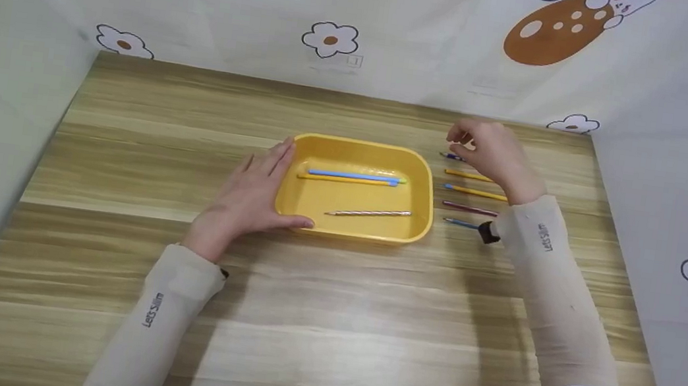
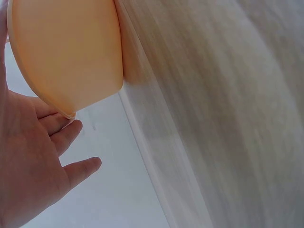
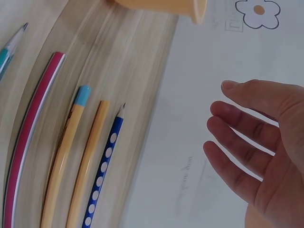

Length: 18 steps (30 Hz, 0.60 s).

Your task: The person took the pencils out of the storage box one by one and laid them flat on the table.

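Observation:
A yellow plastic bin (image 1: 352, 229) stands mid-table with a blue pencil (image 1: 346, 175), a yellow pencil (image 1: 349, 181) and a brownish pencil (image 1: 368, 213) inside. My left hand (image 1: 254, 191) rests against its left end, fingers spread and the thumb at the front rim. My right hand (image 1: 492, 151) hovers over the far end of a row of pencils, fingers loosely bent around nothing. In the right wrist view the row holds a blue dotted pencil (image 3: 100, 175), a plain yellow pencil (image 3: 88, 166), a blue-tipped yellow pencil (image 3: 64, 156), a red striped pencil (image 3: 31, 137) and a teal pencil (image 3: 4, 59).
The wood-grain table (image 1: 327, 323) is bordered by pale sheets at the back (image 1: 228, 12), left and right, printed with flowers. The pencil row lies just right of the bin, partly under my right forearm (image 1: 567, 315).

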### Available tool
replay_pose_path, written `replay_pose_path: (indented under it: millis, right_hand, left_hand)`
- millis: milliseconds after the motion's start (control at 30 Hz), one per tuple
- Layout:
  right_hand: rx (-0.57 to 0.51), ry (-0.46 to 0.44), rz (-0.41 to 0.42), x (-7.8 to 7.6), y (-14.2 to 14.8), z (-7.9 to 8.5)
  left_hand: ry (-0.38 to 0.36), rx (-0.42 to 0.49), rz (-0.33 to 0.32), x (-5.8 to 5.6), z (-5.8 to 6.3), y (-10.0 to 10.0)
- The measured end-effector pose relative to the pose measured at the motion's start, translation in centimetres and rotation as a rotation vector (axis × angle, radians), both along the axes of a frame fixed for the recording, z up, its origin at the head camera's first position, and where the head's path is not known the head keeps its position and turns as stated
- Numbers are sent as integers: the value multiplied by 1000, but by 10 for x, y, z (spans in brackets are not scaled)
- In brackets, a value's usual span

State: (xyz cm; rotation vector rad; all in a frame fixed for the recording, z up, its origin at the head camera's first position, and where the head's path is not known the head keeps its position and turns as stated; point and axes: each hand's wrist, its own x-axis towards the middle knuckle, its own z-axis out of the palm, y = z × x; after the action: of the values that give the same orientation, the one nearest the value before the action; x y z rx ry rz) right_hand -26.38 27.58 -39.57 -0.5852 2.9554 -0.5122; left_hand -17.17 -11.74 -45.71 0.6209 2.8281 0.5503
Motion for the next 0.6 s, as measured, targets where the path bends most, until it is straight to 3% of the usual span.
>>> replay_pose_path:
  millis: [200,600]
  right_hand:
    - [-27,39,46,2,-11,4]
    - [-30,19,124,5,-38,13]
  left_hand:
    - [7,18,2,0,-1,0]
    - [7,11,-3,-1,-2,-1]
